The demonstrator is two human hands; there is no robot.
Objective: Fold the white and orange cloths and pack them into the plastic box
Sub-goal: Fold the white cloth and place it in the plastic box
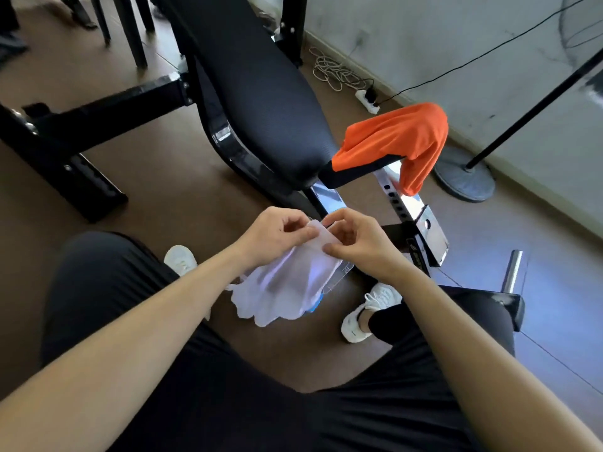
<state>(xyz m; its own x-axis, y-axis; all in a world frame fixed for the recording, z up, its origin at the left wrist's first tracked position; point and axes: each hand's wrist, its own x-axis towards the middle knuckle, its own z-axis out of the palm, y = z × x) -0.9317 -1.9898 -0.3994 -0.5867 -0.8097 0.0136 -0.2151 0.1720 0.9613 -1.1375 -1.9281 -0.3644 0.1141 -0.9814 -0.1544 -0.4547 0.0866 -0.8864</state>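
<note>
A white cloth [287, 285] hangs crumpled between my knees, its top edge pinched by both hands. My left hand [277, 233] grips the cloth's upper left part and my right hand [355, 239] grips its upper right corner, the two hands almost touching. Behind the cloth, a clear plastic box [339, 275] with a blue edge peeks out on the floor, mostly hidden. An orange cloth [398, 138] with a black band is draped over the near end of the bench frame, up and to the right of my hands.
A black padded weight bench [261, 93] runs away from me, its chrome frame [414, 210] just beyond my hands. A fan base [463, 177] and pole stand right by the wall. A power strip and cables [365, 96] lie behind. My white shoes [372, 308] rest on the brown floor.
</note>
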